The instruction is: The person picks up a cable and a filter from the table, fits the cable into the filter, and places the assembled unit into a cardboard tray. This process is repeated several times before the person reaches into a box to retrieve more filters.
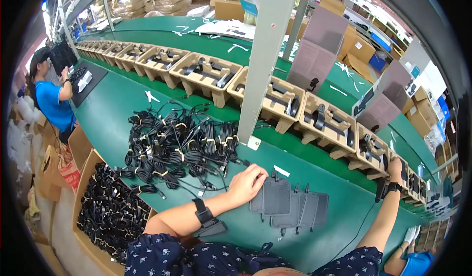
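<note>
My left hand (247,183) is closed, fingers curled, just left of a small stack of flat black rectangular plates (277,197). Whatever it may pinch is too small to make out. Beyond it spreads a heap of black cables (182,141) tied in bundles with pale bands. My right hand (395,170) reaches to the far right, at a brown moulded pulp tray (372,160) holding black parts. Its fingertips are hidden there. Beside that wrist hangs a dark flat piece (380,190), with a thin cord running down to the table. Both wrists wear black bands.
A long row of pulp trays (204,77) runs across the green table (196,212). A metal post (268,55) rises between me and some trays. An open carton of cables (110,212) stands at lower left. Co-workers in blue are at far left and lower right.
</note>
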The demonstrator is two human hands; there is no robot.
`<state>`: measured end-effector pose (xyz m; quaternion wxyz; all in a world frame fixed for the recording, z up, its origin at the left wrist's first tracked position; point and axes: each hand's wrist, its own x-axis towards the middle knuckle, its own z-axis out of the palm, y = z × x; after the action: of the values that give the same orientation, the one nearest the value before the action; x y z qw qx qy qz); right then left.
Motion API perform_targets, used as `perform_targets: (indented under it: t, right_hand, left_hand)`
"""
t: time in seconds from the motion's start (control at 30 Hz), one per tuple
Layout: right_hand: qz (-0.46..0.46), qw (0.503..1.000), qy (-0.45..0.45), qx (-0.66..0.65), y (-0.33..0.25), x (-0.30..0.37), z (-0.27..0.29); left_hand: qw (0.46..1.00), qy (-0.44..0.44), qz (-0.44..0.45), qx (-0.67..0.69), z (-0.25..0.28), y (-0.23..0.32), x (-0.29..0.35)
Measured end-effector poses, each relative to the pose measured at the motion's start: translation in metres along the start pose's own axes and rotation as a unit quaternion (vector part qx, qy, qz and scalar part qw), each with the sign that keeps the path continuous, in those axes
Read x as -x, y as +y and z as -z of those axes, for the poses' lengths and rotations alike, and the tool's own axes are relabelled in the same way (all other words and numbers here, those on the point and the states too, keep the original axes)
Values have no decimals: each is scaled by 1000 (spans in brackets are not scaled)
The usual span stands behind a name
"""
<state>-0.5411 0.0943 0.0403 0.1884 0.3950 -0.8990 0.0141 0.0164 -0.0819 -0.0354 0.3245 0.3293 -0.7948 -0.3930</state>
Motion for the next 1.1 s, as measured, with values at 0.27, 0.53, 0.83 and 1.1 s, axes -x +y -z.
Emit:
perform_targets:
  t: [0.27, 0.53, 0.83, 1.1]
  right_hand:
    - [9, 995, -1, -98, -159, 127, 68]
    - [77, 957, -186, -211, -244, 203, 82]
    - [-6, 848, -338, -408, -244, 204, 111]
    - [121, 967, 77, -211, -246, 208, 173]
  left_hand:
    - [998, -8, -49, 28, -6, -7, -2]
    - [996, 2, -78, 44, -6, -10, -3]
    - [993, 13, -106, 44, -3, -9, 0]
    - [970, 1, -227, 89, 8, 29, 9]
